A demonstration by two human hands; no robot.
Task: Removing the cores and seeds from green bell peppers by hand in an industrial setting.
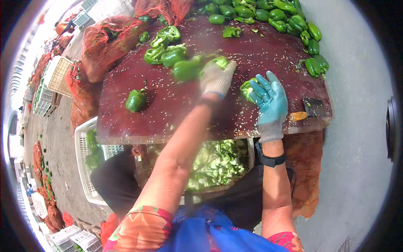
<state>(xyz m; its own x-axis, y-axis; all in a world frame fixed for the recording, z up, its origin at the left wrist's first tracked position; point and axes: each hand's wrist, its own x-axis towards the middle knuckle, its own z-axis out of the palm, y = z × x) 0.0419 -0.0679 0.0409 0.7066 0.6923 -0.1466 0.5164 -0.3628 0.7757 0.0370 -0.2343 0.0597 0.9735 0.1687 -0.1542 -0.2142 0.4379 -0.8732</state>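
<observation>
My left hand (216, 78), in a whitish knit glove, is closed over green pepper at the middle of the dark red table (168, 111). A cut piece (221, 62) shows by its fingers, and a blurred green pepper (187, 70) is at its left side. My right hand (270, 101), in a teal-coated glove, is open with its fingers stretched out beside a cut pepper half (248, 89). Several cut peppers (166, 46) lie in a cluster farther left. One whole pepper (136, 100) sits alone at the near left.
A cleaver (312, 108) with a wooden handle lies at the right edge. Whole peppers (277, 14) are heaped at the back. Red mesh sacks (107, 44) stand at the left. Below the table are a bin of cut pieces (222, 161) and a white crate (86, 168).
</observation>
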